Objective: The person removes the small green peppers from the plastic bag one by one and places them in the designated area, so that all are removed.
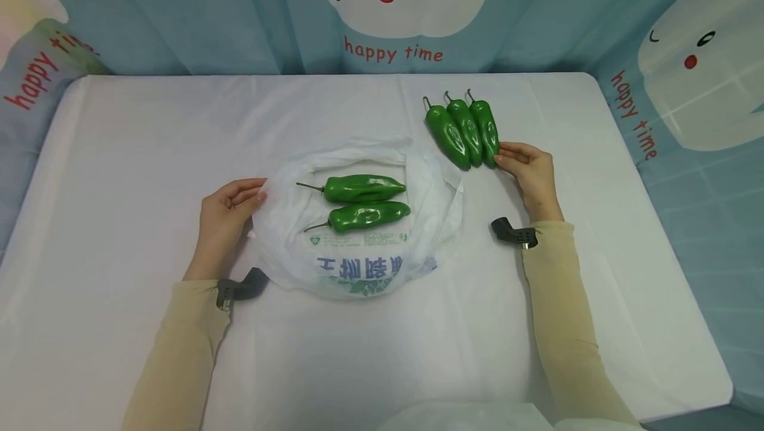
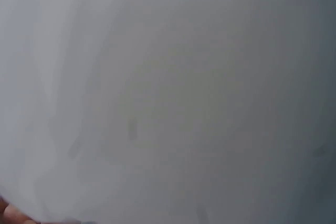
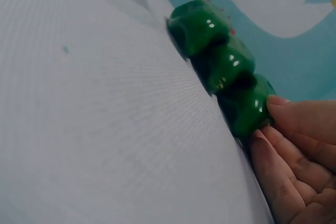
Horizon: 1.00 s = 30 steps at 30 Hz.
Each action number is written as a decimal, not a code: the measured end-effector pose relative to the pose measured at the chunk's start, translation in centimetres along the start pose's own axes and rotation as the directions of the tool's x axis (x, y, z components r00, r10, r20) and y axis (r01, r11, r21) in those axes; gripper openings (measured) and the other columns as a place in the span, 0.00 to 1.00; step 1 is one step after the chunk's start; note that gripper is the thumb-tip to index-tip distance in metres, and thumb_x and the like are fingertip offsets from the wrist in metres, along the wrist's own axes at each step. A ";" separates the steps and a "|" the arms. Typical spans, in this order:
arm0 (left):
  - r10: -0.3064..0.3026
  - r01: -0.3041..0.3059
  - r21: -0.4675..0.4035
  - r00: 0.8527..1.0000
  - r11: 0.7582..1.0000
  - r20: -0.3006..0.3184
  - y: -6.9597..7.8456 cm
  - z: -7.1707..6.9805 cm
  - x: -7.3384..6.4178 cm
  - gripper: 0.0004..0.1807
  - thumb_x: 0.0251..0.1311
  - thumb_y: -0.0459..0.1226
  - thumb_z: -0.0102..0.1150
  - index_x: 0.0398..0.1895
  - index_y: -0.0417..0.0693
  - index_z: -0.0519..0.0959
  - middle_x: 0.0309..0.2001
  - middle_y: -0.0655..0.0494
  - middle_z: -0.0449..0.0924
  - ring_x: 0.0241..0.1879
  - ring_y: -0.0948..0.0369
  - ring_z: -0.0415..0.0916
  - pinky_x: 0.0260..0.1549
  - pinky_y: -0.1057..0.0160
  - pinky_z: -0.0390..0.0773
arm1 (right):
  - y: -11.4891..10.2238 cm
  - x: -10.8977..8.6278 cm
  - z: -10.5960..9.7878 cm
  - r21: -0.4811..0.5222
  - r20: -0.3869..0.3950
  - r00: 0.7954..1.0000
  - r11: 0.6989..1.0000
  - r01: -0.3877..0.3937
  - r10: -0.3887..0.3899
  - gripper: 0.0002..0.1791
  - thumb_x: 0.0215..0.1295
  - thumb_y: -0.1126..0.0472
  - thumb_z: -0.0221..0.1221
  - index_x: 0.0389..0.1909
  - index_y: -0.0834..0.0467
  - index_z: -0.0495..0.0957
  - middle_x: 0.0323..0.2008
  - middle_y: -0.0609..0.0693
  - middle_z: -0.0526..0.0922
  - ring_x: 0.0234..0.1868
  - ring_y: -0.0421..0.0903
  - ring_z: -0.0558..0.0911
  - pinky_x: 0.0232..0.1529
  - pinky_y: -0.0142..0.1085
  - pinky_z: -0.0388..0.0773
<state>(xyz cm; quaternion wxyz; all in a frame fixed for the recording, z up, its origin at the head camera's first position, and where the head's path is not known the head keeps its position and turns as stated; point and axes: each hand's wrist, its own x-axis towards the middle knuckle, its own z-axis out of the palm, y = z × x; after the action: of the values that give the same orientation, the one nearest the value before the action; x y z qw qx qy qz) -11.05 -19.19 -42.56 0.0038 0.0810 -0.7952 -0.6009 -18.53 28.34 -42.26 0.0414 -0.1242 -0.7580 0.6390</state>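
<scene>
A thin white plastic bag [image 1: 274, 239] with blue lettering lies spread on the table, its mouth open. Inside that opening are two long green peppers, an upper one [image 1: 364, 188] and a lower one [image 1: 370, 216], their stems pointing left. My left hand [image 1: 223, 219] pinches the bag's left edge between thumb and fingers. White plastic [image 2: 173, 98] fills nearly the whole left wrist view. Farther back, three more green peppers lie side by side, stems away from me. The fingers of my right hand [image 1: 531, 176] grip the rightmost pepper [image 3: 249, 108] near its tip.
The white-covered table [image 1: 119, 152] has blue curtains [image 1: 197, 13] behind it and at both sides. Left of the right hand's pepper are the middle pepper [image 1: 464, 127] and the left pepper [image 1: 446, 134], close together. A pale object [image 1: 465, 418] shows at the near edge.
</scene>
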 end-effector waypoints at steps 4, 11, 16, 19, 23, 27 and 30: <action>-0.007 0.007 0.002 1.000 1.000 -0.002 0.0 0.0 0.0 0.18 0.61 0.38 0.61 0.52 0.39 0.79 0.35 0.72 0.82 0.41 0.73 0.78 0.38 0.77 0.73 | -0.1 -0.2 0.0 0.008 0.025 1.000 1.000 -0.010 0.010 0.18 0.55 0.72 0.65 0.47 0.72 0.77 0.31 0.43 0.84 0.35 0.36 0.82 0.38 0.23 0.76; -0.016 0.016 -0.004 1.000 1.000 0.001 0.1 0.1 0.0 0.18 0.61 0.39 0.61 0.52 0.39 0.78 0.36 0.71 0.82 0.41 0.73 0.78 0.38 0.77 0.74 | 0.2 -0.3 0.4 0.017 0.018 1.000 1.000 -0.010 0.009 0.18 0.55 0.71 0.65 0.47 0.73 0.77 0.31 0.43 0.84 0.35 0.36 0.82 0.37 0.24 0.76; -0.016 0.016 -0.015 1.000 1.000 0.003 0.1 0.0 0.0 0.18 0.61 0.38 0.61 0.52 0.39 0.78 0.35 0.71 0.82 0.40 0.73 0.78 0.37 0.77 0.73 | 0.3 -0.2 0.6 0.026 0.010 1.000 1.000 -0.002 0.002 0.18 0.55 0.71 0.65 0.47 0.73 0.77 0.30 0.44 0.84 0.35 0.37 0.82 0.37 0.24 0.77; -0.014 0.014 -0.014 1.000 1.000 0.002 0.1 0.0 0.0 0.18 0.61 0.38 0.61 0.52 0.39 0.79 0.35 0.71 0.82 0.40 0.73 0.78 0.37 0.77 0.73 | 0.3 -0.2 0.7 0.044 0.017 1.000 0.999 0.006 -0.007 0.18 0.55 0.72 0.65 0.47 0.73 0.77 0.31 0.44 0.84 0.35 0.37 0.82 0.38 0.24 0.77; -0.012 0.012 -0.019 1.000 1.000 -0.003 0.1 0.0 0.0 0.17 0.61 0.37 0.61 0.51 0.38 0.79 0.35 0.71 0.82 0.40 0.73 0.78 0.38 0.77 0.73 | 0.4 -0.1 0.4 0.112 0.048 0.999 0.994 0.009 -0.014 0.17 0.55 0.73 0.65 0.46 0.72 0.78 0.33 0.47 0.85 0.37 0.39 0.83 0.39 0.26 0.77; -0.004 0.004 -0.028 1.000 1.000 -0.006 0.0 0.0 0.0 0.16 0.61 0.36 0.61 0.51 0.38 0.79 0.35 0.71 0.82 0.40 0.72 0.78 0.38 0.77 0.73 | 0.4 -0.1 0.0 0.227 0.089 0.996 0.974 -0.009 -0.012 0.16 0.54 0.77 0.63 0.45 0.71 0.79 0.34 0.51 0.85 0.38 0.41 0.84 0.41 0.28 0.78; 0.003 -0.003 -0.017 1.000 1.000 -0.004 -0.1 0.0 0.1 0.17 0.61 0.36 0.61 0.51 0.38 0.79 0.35 0.71 0.82 0.40 0.73 0.78 0.38 0.77 0.73 | 0.4 -0.1 -0.3 0.284 0.108 0.994 0.959 -0.027 -0.004 0.15 0.54 0.79 0.61 0.45 0.71 0.79 0.35 0.52 0.85 0.38 0.43 0.84 0.41 0.30 0.78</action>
<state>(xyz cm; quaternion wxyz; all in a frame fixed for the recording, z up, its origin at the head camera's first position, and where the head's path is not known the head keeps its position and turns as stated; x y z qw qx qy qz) -11.11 -19.19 -42.63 0.0071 0.0810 -0.7902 -0.6075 -18.28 28.62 -42.57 0.0144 -0.0869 -0.6586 0.7473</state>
